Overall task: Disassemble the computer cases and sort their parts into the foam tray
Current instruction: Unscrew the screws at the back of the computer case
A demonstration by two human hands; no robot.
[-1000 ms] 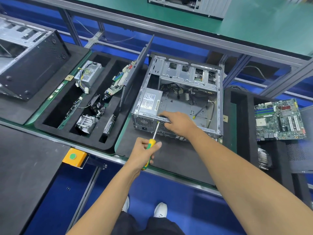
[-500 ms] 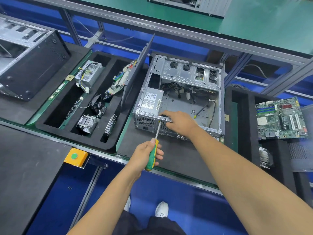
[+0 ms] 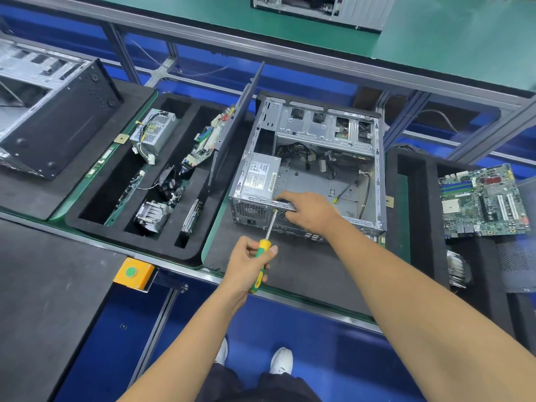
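Counting up, three computer cases showed: the open case [image 3: 313, 166] at centre on a black mat [image 3: 290, 265], a second case [image 3: 55, 117] at left, a third case [image 3: 316, 7] on the far green shelf. One foam tray [image 3: 87, 216] lay between, parts filling its slots, another tray [image 3: 417, 216] at right carrying a motherboard [image 3: 483, 201]. The right hand [image 3: 310, 211] gripped the case's near rim; the left hand [image 3: 249, 262] clenched one screwdriver [image 3: 262, 256], tip at that rim.

case [image 3: 307, 158] top open, upright side panel [image 3: 232, 134] walls its left
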